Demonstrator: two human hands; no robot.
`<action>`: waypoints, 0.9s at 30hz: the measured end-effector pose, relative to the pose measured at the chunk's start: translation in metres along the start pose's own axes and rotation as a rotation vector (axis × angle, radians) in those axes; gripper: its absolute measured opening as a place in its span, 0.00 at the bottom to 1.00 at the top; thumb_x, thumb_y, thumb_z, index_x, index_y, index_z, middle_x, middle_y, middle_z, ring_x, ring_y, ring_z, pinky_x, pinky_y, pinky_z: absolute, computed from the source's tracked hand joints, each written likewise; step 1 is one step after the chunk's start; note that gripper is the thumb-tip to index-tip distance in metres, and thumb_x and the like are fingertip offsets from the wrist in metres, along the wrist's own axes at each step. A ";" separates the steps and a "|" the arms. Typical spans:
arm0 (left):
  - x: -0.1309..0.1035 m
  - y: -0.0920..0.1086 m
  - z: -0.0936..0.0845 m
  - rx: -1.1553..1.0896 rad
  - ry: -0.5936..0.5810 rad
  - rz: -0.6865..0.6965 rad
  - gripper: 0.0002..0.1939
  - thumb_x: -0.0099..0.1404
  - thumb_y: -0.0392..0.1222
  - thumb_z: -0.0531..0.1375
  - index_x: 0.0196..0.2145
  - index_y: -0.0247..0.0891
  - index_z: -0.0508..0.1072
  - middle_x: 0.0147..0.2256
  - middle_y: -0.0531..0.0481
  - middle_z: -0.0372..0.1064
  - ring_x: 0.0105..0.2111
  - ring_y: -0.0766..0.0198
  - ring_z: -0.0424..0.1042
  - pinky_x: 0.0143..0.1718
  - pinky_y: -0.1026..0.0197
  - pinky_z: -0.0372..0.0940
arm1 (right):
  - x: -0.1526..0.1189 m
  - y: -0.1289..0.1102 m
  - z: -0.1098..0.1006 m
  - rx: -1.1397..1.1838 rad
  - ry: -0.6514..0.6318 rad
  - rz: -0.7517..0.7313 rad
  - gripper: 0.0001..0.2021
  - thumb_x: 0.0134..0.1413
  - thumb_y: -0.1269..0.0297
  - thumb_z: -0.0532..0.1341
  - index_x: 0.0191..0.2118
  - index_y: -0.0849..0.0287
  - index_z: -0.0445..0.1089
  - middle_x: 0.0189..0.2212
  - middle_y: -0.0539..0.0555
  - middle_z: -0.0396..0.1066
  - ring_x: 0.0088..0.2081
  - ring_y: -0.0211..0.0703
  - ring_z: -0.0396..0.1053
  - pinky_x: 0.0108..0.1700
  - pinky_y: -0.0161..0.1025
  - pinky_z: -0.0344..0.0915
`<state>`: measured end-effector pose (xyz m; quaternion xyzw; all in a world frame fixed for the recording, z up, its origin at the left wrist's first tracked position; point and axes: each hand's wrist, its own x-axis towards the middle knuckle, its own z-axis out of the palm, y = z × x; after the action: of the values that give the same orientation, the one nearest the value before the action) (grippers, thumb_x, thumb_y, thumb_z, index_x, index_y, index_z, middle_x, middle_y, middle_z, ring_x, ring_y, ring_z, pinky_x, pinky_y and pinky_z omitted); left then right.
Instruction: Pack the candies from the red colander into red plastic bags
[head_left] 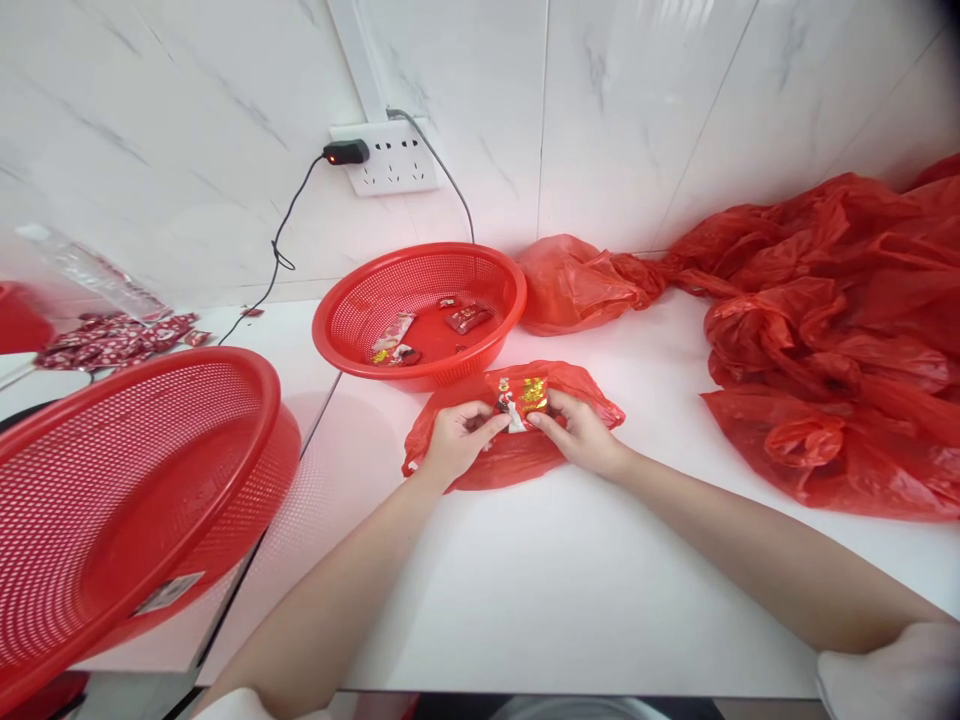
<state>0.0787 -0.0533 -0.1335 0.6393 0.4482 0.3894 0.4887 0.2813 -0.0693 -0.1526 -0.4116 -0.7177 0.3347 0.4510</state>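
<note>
Between my two hands is a small red packet point(528, 395) with gold print and a white part. My left hand point(463, 435) pinches its left side between thumb and fingers. At its right edge, my right hand point(581, 428) grips it the same way. Both hands are over a red plastic bag point(517, 464) that lies spread on the white table point(585, 590). Just behind the bag stands a red mesh basket point(420, 375) with several small packets point(468, 318) inside.
A larger red basket point(262, 400) stands at the left. Behind it lie a pile of red patterned packets point(112, 340) and a clear bottle point(94, 270). A tied red bag point(574, 285) and heaped red bags point(840, 330) lie at the right. A cable point(289, 215) hangs from the wall socket point(397, 160).
</note>
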 end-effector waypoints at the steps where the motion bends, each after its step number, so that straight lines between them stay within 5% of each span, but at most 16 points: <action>1: 0.000 -0.001 0.000 -0.009 -0.001 0.000 0.14 0.55 0.51 0.66 0.28 0.35 0.74 0.20 0.56 0.66 0.18 0.72 0.62 0.21 0.67 0.59 | 0.000 0.000 0.000 -0.015 0.005 -0.009 0.11 0.63 0.57 0.56 0.39 0.58 0.69 0.37 0.56 0.73 0.39 0.47 0.70 0.42 0.43 0.66; 8: 0.000 -0.008 -0.002 0.039 -0.135 -0.028 0.16 0.52 0.49 0.68 0.33 0.33 0.76 0.25 0.52 0.69 0.23 0.68 0.65 0.25 0.65 0.62 | -0.002 -0.004 0.004 -0.009 0.024 0.009 0.13 0.64 0.54 0.54 0.40 0.58 0.67 0.35 0.55 0.72 0.37 0.45 0.69 0.39 0.41 0.65; 27: -0.001 -0.005 0.002 0.003 -0.145 -0.010 0.13 0.56 0.47 0.66 0.32 0.35 0.73 0.26 0.55 0.68 0.23 0.70 0.64 0.27 0.65 0.62 | -0.003 -0.007 0.009 0.184 0.002 0.111 0.10 0.54 0.60 0.63 0.40 0.59 0.72 0.38 0.55 0.76 0.41 0.50 0.73 0.47 0.46 0.69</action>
<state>0.0796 -0.0546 -0.1392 0.6642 0.4154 0.3391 0.5208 0.2718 -0.0758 -0.1507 -0.4082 -0.6595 0.4231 0.4684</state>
